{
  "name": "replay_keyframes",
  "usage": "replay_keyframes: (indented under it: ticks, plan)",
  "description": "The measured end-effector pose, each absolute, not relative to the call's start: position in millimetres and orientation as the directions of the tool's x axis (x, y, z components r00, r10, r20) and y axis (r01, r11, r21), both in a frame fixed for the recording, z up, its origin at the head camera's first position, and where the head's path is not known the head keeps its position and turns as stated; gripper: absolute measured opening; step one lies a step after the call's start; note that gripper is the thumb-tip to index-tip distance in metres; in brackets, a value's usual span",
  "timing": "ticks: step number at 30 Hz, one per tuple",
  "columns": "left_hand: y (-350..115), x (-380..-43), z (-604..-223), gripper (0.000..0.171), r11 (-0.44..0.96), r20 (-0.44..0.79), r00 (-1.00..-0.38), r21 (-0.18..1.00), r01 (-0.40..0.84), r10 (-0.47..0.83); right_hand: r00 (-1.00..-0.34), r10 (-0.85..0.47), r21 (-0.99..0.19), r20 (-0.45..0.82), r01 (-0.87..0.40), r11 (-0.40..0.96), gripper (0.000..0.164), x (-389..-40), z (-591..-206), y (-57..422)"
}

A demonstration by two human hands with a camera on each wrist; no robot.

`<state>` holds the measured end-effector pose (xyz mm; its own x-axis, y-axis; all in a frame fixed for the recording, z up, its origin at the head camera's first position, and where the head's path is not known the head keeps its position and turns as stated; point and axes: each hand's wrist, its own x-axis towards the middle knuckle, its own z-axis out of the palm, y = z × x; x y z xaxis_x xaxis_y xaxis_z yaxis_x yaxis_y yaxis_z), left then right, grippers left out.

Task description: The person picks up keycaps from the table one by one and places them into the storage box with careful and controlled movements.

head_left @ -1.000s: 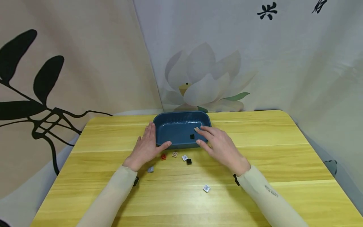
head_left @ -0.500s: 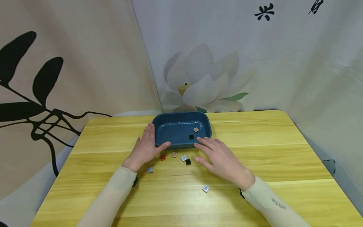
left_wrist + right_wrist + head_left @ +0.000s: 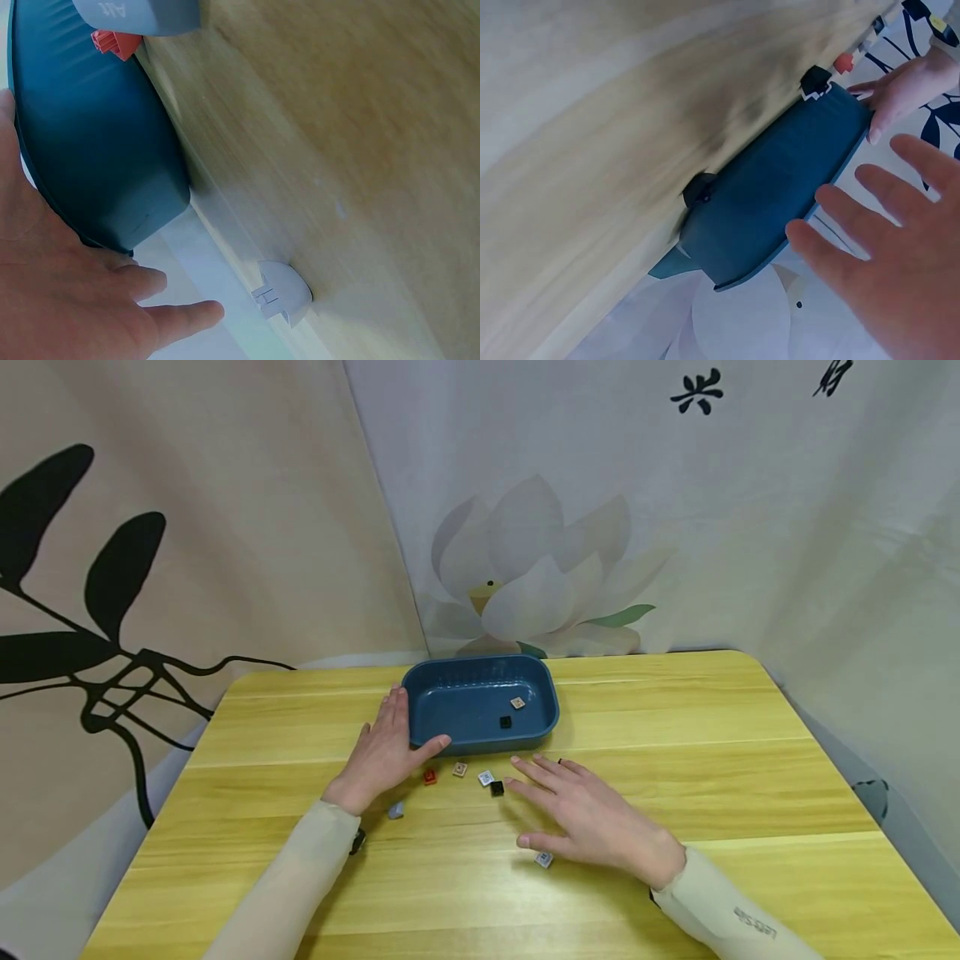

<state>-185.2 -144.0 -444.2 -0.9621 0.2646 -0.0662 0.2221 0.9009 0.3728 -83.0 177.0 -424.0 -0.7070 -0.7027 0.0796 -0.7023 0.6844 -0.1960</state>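
Note:
My left hand [image 3: 378, 756] lies along the left side of the blue tray [image 3: 480, 748], its thumb over the front left corner. The right hand [image 3: 592, 817] hovers over the table with fingers spread and holds nothing; its thumb is just above a white keycap [image 3: 543, 860]. Inside the tray lie a beige keycap [image 3: 517, 702] and a black keycap [image 3: 506, 722]. In front of it are a red keycap [image 3: 430, 776], a second beige keycap [image 3: 460, 769], another white keycap [image 3: 486, 778], another black keycap [image 3: 497, 788] and a grey keycap [image 3: 396, 810].
The tray stands near the back edge of the yellow wooden table [image 3: 712, 735]. Behind hangs a printed curtain [image 3: 300, 527] with a lotus and dark leaves. A pale grey keycap [image 3: 283, 292] lies close to the left hand in the left wrist view.
My right hand has drawn back from over the tray's right side, moving toward me and down to the white keycap. The left hand keeps its place at the tray.

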Motion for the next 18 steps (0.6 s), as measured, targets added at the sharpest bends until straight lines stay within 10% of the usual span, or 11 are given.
replay_keyframes:
  ticks: [18]
  plan:
    - [-144.1,-185.5,-443.5,0.127,0.903,-0.080,-0.963,0.374,0.211,0.258,-0.572,-0.819,-0.184,-0.034,-0.802,0.568,0.075,-67.8,-438.1,175.9]
